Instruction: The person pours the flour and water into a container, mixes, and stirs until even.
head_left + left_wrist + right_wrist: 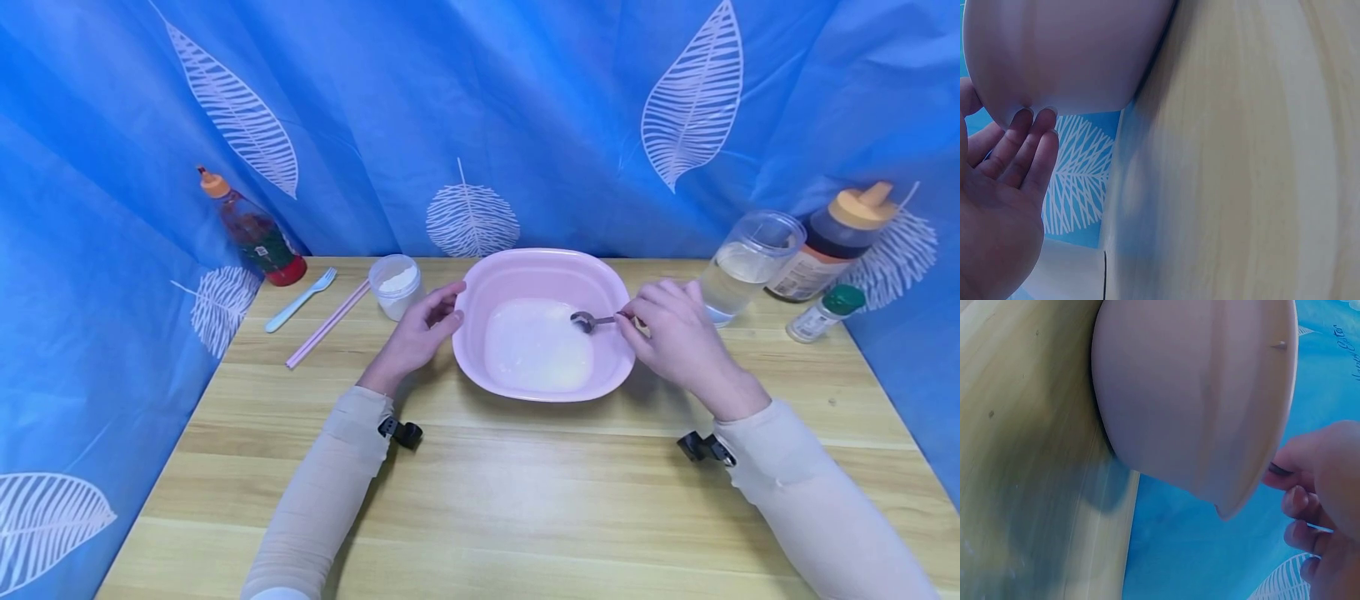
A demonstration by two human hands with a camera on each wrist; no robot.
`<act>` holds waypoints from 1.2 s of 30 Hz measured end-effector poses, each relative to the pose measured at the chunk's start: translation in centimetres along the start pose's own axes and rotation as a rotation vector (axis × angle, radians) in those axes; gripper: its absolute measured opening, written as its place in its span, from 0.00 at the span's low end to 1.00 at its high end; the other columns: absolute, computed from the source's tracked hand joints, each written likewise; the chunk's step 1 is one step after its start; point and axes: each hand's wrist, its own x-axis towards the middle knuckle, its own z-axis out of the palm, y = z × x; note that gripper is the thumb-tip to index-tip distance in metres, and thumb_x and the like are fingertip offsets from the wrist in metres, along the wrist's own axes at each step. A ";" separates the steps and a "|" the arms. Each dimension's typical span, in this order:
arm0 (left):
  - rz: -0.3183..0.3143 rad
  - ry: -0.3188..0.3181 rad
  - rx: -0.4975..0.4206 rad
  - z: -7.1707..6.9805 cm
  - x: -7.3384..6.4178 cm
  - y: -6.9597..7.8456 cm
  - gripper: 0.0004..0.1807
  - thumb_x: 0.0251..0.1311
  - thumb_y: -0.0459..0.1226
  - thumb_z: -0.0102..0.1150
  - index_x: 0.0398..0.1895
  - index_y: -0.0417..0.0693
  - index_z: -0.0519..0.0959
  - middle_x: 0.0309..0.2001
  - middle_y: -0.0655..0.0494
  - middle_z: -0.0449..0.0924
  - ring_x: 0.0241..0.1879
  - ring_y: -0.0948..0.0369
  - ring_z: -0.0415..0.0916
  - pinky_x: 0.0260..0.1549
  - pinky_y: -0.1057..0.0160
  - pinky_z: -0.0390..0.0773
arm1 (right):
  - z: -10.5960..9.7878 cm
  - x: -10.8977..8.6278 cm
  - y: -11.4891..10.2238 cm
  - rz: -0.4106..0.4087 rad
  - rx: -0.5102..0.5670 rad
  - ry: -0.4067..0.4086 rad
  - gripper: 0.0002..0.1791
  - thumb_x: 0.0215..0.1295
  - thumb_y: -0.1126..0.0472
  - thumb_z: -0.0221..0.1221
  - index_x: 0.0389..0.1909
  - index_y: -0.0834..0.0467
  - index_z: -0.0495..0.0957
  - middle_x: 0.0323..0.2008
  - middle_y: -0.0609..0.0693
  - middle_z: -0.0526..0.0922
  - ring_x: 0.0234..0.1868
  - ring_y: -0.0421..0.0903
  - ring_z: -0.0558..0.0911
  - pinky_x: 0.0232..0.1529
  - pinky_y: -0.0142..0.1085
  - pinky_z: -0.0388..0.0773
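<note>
A pink plastic basin stands in the middle of the table, with a white, milky-looking layer across its bottom. At its left side my left hand holds the rim, thumb at the edge and fingertips against the outer wall, as the left wrist view shows. My right hand pinches the handle of a small metal spoon over the basin's right rim. The spoon's bowl is inside the basin; whether it touches the white layer I cannot tell. In the right wrist view the basin wall hides most of the spoon.
Left of the basin are a jar of white powder, pink chopsticks, a light-blue fork and a red sauce bottle. At right stand a clear cup of liquid, a dark sauce bottle and a green-capped shaker. A blue curtain hangs behind.
</note>
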 end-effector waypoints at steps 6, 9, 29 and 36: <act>-0.002 0.001 -0.002 0.0 0.1 -0.1 0.29 0.79 0.36 0.56 0.80 0.41 0.68 0.61 0.37 0.80 0.59 0.48 0.76 0.60 0.61 0.76 | 0.0 -0.1 -0.4 -0.020 0.091 -0.044 0.03 0.63 0.65 0.72 0.33 0.59 0.87 0.30 0.50 0.84 0.38 0.51 0.75 0.45 0.46 0.59; 0.000 -0.002 0.000 0.0 0.1 0.0 0.29 0.79 0.36 0.56 0.80 0.41 0.68 0.62 0.36 0.80 0.60 0.48 0.76 0.61 0.61 0.76 | 0.1 -0.1 -0.5 -0.027 0.141 -0.039 0.02 0.63 0.66 0.72 0.33 0.58 0.88 0.29 0.48 0.84 0.37 0.48 0.74 0.45 0.44 0.58; -0.005 0.000 -0.005 0.1 0.2 0.0 0.30 0.79 0.36 0.55 0.81 0.42 0.68 0.62 0.37 0.79 0.61 0.48 0.76 0.63 0.58 0.75 | -0.3 -0.1 -0.4 -0.191 -0.073 0.012 0.03 0.61 0.65 0.71 0.34 0.60 0.88 0.33 0.55 0.86 0.38 0.57 0.75 0.43 0.51 0.62; -0.006 -0.002 -0.007 0.1 0.1 0.0 0.29 0.79 0.36 0.55 0.81 0.41 0.68 0.61 0.36 0.79 0.60 0.48 0.76 0.62 0.60 0.75 | -0.1 0.0 -0.8 -0.146 0.025 0.004 0.03 0.61 0.66 0.72 0.32 0.60 0.87 0.31 0.53 0.85 0.35 0.52 0.73 0.43 0.49 0.59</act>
